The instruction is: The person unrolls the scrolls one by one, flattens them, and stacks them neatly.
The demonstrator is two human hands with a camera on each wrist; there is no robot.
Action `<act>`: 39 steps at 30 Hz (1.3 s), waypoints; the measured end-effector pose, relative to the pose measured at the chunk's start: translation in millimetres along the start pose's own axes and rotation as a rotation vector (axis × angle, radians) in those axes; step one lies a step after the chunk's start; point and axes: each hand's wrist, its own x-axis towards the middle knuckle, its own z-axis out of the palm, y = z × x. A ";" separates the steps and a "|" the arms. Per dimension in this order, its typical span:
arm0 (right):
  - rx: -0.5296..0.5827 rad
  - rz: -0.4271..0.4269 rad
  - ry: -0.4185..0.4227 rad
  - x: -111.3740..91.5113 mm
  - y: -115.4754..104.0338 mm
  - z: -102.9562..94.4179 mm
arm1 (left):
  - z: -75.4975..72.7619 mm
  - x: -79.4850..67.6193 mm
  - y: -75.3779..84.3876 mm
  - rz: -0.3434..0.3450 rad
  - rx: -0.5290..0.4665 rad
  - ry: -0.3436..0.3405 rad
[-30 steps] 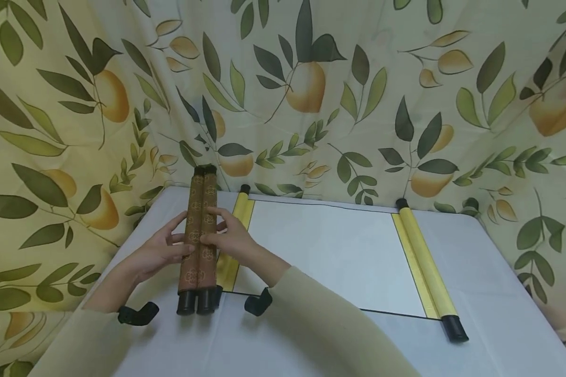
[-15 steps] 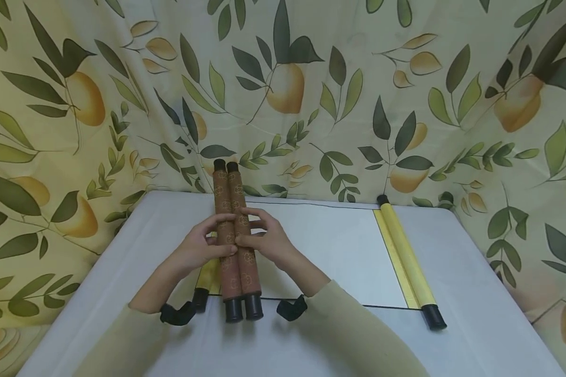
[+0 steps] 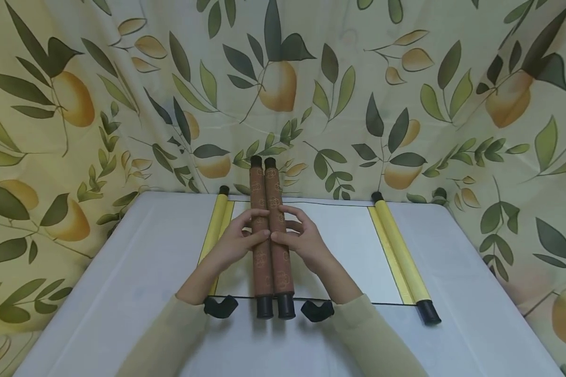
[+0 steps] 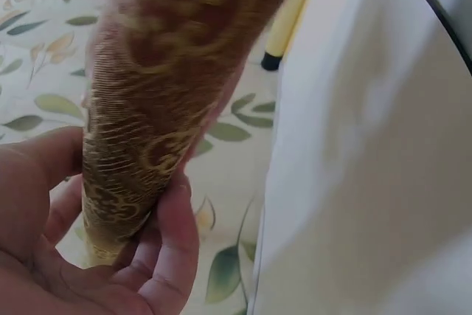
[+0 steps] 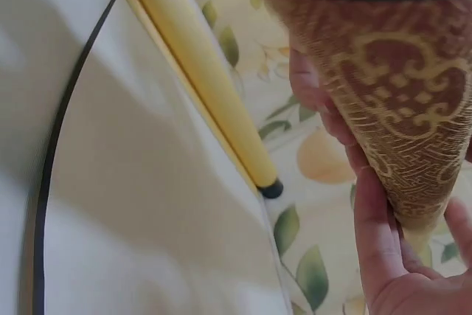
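Note:
A brown scroll with gold patterning is rolled into two parallel rolls with black end knobs. My left hand (image 3: 238, 238) grips the left roll (image 3: 260, 262) near its middle, thumb on top. My right hand (image 3: 307, 242) holds the right roll (image 3: 281, 267) the same way. Both rolls lie side by side, raised above a spread-out yellow-edged scroll (image 3: 344, 251) with a white sheet. In the left wrist view, fingers (image 4: 177, 241) curl round the patterned cloth; the right wrist view shows fingers (image 5: 376, 226) under the other roll.
The white sheet ends in a yellow roller (image 3: 213, 222) at left and another yellow roller (image 3: 403, 248) at right, both black-tipped. A white-covered table (image 3: 122, 293) lies beneath. Behind it hangs a curtain (image 3: 330, 104) printed with leaves and fruit.
Both hands have carried the brown scroll rightward, from over the left yellow roller to above the white sheet. The head view has shifted slightly. The yellow-edged scroll appears to stay in place.

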 end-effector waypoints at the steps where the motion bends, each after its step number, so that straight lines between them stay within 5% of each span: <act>1: -0.005 0.004 0.009 -0.8 -0.8 -3.3 | 3.7 3.3 0.9 -0.006 -0.013 0.000; 9: -0.073 0.033 0.103 -8.3 -0.3 -24.7 | 29.5 19.8 7.4 0.019 -0.031 -0.007; 15: -0.142 0.035 0.056 -18.0 14.1 -28.4 | 37.9 13.8 -5.8 -0.015 -0.111 0.008; 39: -0.247 0.041 0.013 -27.0 -0.5 -31.8 | 29.8 8.7 4.7 0.009 -0.142 -0.025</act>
